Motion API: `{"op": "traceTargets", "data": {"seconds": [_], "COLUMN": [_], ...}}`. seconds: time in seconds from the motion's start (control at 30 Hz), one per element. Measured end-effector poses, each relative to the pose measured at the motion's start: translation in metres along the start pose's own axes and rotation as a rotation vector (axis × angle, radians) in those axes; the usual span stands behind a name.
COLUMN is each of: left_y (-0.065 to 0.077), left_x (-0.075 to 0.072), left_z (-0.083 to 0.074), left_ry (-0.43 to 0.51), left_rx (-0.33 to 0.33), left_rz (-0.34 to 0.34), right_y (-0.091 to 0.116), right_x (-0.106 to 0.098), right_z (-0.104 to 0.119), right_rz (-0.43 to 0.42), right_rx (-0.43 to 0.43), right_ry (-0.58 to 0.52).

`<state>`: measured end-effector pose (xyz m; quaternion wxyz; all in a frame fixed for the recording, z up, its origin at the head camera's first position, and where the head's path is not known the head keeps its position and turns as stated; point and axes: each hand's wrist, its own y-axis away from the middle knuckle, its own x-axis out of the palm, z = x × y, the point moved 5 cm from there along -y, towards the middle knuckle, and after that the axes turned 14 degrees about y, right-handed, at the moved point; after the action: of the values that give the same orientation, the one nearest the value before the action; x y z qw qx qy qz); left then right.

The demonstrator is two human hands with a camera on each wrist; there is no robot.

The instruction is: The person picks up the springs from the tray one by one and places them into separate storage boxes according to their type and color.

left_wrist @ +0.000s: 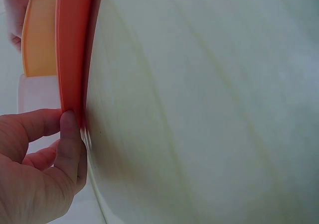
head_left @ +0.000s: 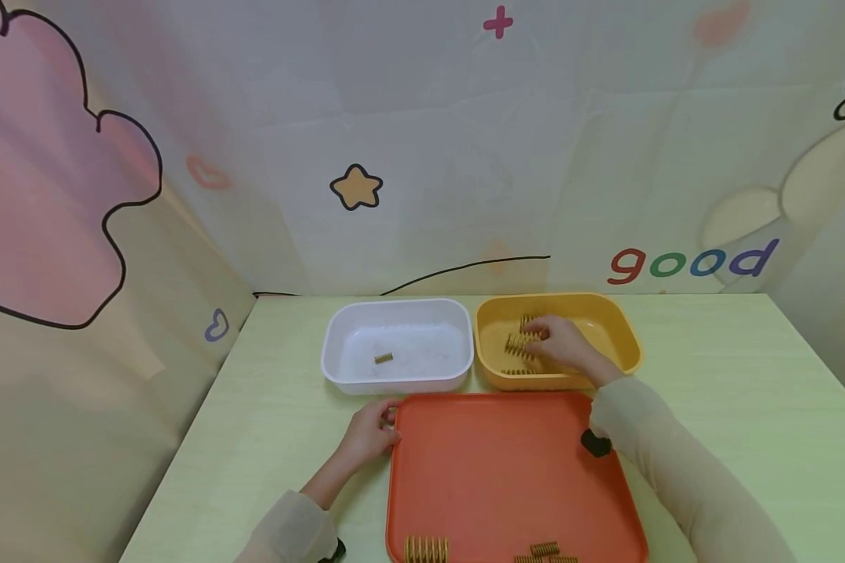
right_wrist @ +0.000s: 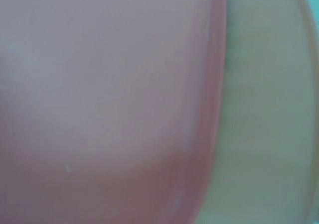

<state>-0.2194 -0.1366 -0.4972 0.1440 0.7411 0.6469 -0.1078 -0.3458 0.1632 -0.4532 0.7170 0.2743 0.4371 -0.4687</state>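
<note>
"One thing held, or two?"
"Left hand (head_left: pixel 369 432) pinches the red tray (head_left: pixel 493 461) by its rim. Right hand (head_left: pixel 563 342) touches springs (head_left: pixel 518 346); whether it grips one, I can't tell."
"Around them?"
"Yellow bin (head_left: pixel 609 332) beneath the right, white bin (head_left: pixel 422 352) just beyond the left."

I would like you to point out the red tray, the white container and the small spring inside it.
Red tray (head_left: pixel 496 461), head view: bare middle of its floor.
White container (head_left: pixel 397 386), head view: its near outer wall.
Small spring (head_left: pixel 383 358), head view: middle of its coils.
</note>
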Motion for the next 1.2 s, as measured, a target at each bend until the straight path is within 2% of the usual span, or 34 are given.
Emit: {"op": "traceTargets", "data": {"seconds": [0.13,0.37,1.2], "left_y": [0.0,0.001,0.001], "left_x": [0.001,0.0,0.0], "left_z": [0.001,0.0,-0.002], "left_ry": [0.001,-0.028,-0.006], "left_rx": [0.001,0.049,0.009], "left_rz": [-0.001,-0.019,-0.015], "right_y": [0.003,0.008,0.02], "right_x": [-0.005,-0.01,-0.016], "right_z": [0.005,0.009,0.027], "right_rz": [-0.021,-0.052,-0.054], "right_rx": [-0.003,-0.015,-0.091], "right_ry": [0.026,0.022,0.025]}}
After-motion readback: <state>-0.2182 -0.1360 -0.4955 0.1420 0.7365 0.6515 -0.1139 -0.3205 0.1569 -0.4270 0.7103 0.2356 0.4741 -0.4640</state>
